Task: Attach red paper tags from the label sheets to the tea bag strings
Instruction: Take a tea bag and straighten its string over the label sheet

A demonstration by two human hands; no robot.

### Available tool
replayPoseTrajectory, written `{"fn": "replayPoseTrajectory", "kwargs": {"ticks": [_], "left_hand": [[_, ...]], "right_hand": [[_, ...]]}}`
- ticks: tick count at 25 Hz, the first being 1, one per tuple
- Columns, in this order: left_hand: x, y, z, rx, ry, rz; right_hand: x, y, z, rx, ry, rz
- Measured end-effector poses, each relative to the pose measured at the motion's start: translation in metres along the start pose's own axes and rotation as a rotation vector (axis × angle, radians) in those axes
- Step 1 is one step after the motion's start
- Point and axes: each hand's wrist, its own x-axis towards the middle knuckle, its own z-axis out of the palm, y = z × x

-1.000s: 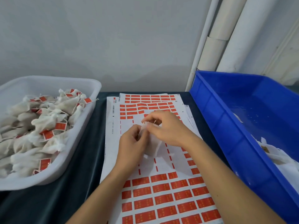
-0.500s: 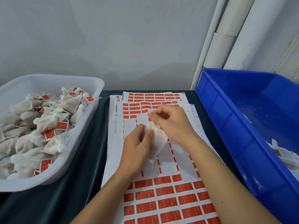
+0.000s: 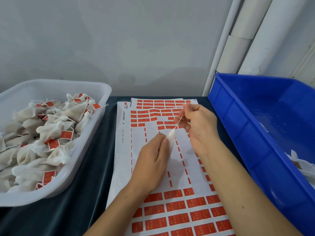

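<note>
Both forearms reach forward from the lower edge, bare to the wrist. The left hand [image 3: 151, 160] lies knuckles up, fingers [image 3: 162, 142] pinched together, while the right hand [image 3: 198, 124] is raised beyond it, fingertips curled in a pinch.

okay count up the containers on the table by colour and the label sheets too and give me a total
White tub of tagged tea bags: 1
Blue bin: 1
Label sheets, overlapping: at least 2; the far one shows past the near one's top edge
Total: 4 or more
</note>
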Motion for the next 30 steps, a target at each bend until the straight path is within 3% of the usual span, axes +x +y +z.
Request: {"fn": "replayPoseTrajectory", "kwargs": {"ticks": [8,11,15,22,30], "left_hand": [[0.002,-0.003,-0.005,-0.079,-0.005,-0.057],[0.003,-0.002,-0.007,-0.234,-0.074,-0.089],[0.005,-0.003,-0.011,-0.33,-0.075,-0.151],[0.006,-0.003,-0.013,-0.378,-0.029,-0.151],[0.005,0.001,-0.006,-0.314,-0.139,-0.101]], "right_hand": [[-0.004,0.016,-0.005,0.073,-0.343,-0.014],[-0.007,0.024,-0.005,0.065,-0.352,-0.017],[-0.015,0.035,-0.01,0.233,-0.349,0.054],[-0.033,0.058,-0.02,-0.302,-0.505,-0.192],[-0.031,0.051,-0.03,-0.243,-0.456,-0.252]]}}
